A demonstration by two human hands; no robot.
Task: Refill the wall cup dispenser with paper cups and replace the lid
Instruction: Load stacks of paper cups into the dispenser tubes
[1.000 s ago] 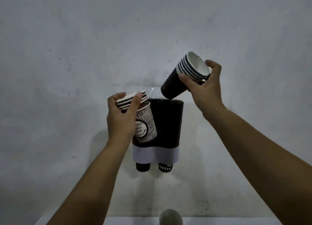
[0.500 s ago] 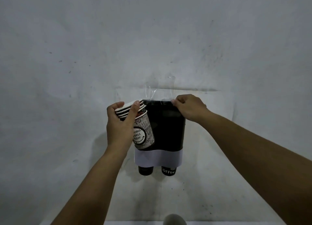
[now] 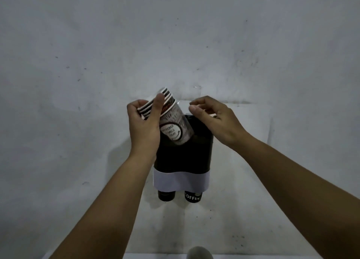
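The wall dispenser [image 3: 185, 157] is a dark double holder with a white band [image 3: 181, 181] around its lower part. Two dark cup bottoms poke out below, a plain one [image 3: 166, 196] on the left and one [image 3: 192, 197] printed "COFFEE" on the right. My left hand [image 3: 144, 126] grips a stack of printed paper cups [image 3: 175, 126] by the rims. The stack is tilted and its base dips into the dispenser's top. My right hand [image 3: 214, 120] hovers over the dispenser's top right with loosely curled fingers and holds nothing that I can see. No lid is in view.
A scuffed grey wall fills the view behind the dispenser. A glint of clear plastic [image 3: 196, 87] shows above the dispenser. At the bottom edge, the rim of a pale cup [image 3: 198, 254] stands on a white surface [image 3: 155, 255].
My right hand put its stack of black cups into the dispenser's right side and let go. My left hand lifted its printed stack and tilted its base into the dispenser's top.
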